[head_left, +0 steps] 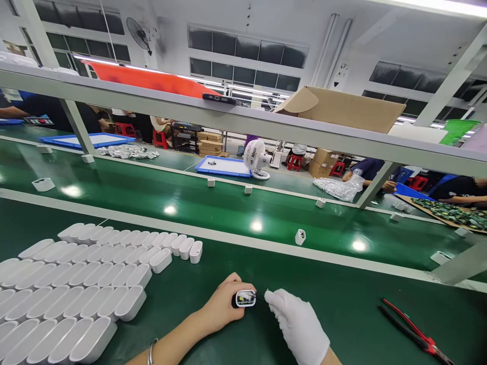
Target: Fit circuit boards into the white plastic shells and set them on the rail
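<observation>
My bare left hand [224, 305] is wrapped around a small white oval charger housing [245, 305]. The housing's open end faces me, with electronic parts showing inside. My right hand [299, 322], in a white glove, pinches a thin dark tool [260, 298] whose tip reaches the housing's opening. Whether it is tweezers or a pick I cannot tell. Left of my hands, rows of white oval housings [93, 340] stand packed together on the green bench.
Red-and-black pliers [413, 327] lie at the right. Beyond a pale rail, a green belt [228, 215] carries spaced white housings, one [300, 236] near the rail. A shelf [258, 115] overhead holds an orange bin and a cardboard box [342, 109]. Several people sit farther off.
</observation>
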Available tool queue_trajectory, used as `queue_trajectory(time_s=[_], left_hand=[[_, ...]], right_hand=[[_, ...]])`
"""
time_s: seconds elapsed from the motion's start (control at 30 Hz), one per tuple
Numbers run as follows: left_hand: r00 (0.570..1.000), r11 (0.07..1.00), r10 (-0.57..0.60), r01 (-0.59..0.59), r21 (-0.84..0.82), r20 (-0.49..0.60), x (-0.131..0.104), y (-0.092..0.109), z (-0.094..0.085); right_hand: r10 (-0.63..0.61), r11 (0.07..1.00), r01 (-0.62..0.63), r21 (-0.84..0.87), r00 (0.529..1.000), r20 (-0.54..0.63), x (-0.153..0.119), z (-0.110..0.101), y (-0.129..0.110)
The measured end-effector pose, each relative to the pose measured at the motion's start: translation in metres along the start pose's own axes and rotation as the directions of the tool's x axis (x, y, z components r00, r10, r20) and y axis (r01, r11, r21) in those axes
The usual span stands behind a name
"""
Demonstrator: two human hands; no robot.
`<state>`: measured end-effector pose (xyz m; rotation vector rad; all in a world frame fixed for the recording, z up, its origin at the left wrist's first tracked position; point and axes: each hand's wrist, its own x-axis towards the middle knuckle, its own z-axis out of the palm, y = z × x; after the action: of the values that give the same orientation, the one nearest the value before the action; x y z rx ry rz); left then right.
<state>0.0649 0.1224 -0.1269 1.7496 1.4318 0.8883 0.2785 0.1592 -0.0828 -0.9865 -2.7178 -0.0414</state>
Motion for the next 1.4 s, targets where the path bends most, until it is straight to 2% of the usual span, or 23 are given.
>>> queue_trajectory(time_s=[0.1, 0.2, 0.3, 0.5, 0.63, 0.83, 0.93, 1.07, 1.17, 1.3, 1.4], left_hand=[[0.996, 0.996, 0.073, -0.076, 0.054, 0.057, 0.0, 0.006, -0.003], [0.984, 0.985, 0.146, -0.154, 0.078, 0.1, 0.0, 0.011, -0.005], [0.981, 0.982, 0.166, -0.174, 0.075, 0.1, 0.001, 0.012, -0.005], [0.984, 0.987, 0.161, -0.161, -0.005, 0.072, 0.001, 0.005, -0.002], [0.991, 0.992, 0.118, -0.115, -0.056, 0.064, 0.002, 0.002, -0.001], [0.993, 0.993, 0.102, -0.099, -0.06, 0.054, 0.002, 0.004, -0.003], [0.991, 0.993, 0.114, -0.111, -0.051, 0.069, 0.002, 0.004, -0.003], [0.993, 0.995, 0.089, -0.086, -0.044, 0.074, 0.001, 0.004, -0.003], [0.993, 0.996, 0.089, -0.088, -0.023, 0.075, 0.0, 0.005, -0.002], [0.999, 0.999, 0.035, -0.035, -0.015, 0.019, 0.0, 0.004, 0.002], [1.0, 0.999, -0.023, 0.022, -0.033, -0.016, 0.001, -0.001, 0.004]], right_hand=[[0.009, 0.995, -0.006, -0.095, 1.0, 0.026, 0.002, -0.008, -0.009], [0.074, 0.993, -0.07, -0.094, 0.996, 0.042, 0.002, -0.015, -0.018], [0.132, 0.991, -0.131, -0.041, 0.991, 0.036, 0.001, -0.017, -0.022], [0.165, 0.977, -0.15, 0.149, 0.982, -0.093, -0.002, -0.011, -0.021], [0.249, 0.95, -0.244, 0.193, 0.968, -0.004, -0.003, -0.013, -0.02], [0.336, 0.922, -0.355, 0.154, 0.932, 0.138, 0.0, -0.022, -0.024], [0.39, 0.905, -0.413, 0.102, 0.901, 0.187, 0.004, -0.022, -0.032], [0.477, 0.873, -0.487, -0.042, 0.831, 0.287, 0.009, -0.023, -0.047], [0.509, 0.847, -0.532, -0.018, 0.799, 0.321, 0.007, -0.029, -0.05], [0.588, 0.757, -0.639, 0.141, 0.759, 0.28, -0.004, -0.041, -0.034], [0.67, 0.692, -0.706, 0.154, 0.707, 0.227, -0.009, -0.041, -0.013]])
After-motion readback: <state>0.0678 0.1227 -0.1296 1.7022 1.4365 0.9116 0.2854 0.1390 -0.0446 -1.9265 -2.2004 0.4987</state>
